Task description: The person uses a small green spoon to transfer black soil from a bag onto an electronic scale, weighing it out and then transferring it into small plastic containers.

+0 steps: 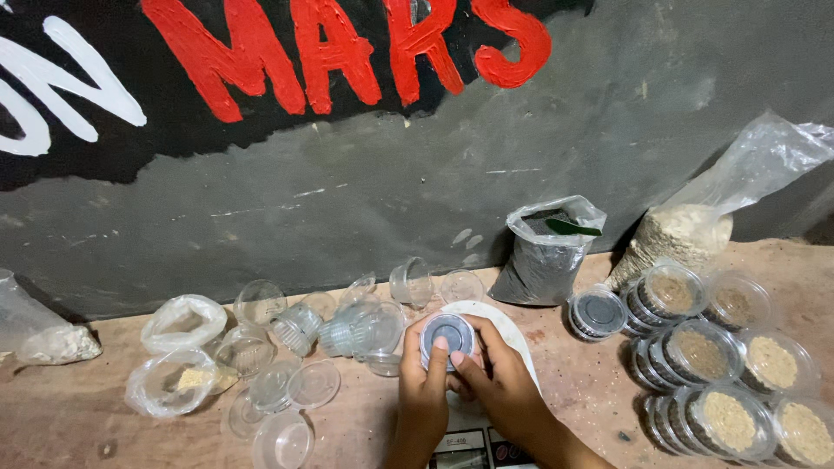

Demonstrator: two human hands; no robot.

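Both of my hands close around a small round clear plastic container [448, 333] with a dark filling and a lid on top. My left hand [423, 382] grips its left side with the thumb on the lid. My right hand [499, 382] holds its right side, fingers pressing the lid's edge. The container rests over a white round scale platform [499, 320] at the table's near edge.
Several empty clear cups and lids [300, 382] lie scattered at left, with plastic bags [182, 321]. A bag of dark soil [547, 256] and a bag of pale grain [686, 230] lean on the painted wall. Stacks of filled lidded containers [712, 365] stand at right.
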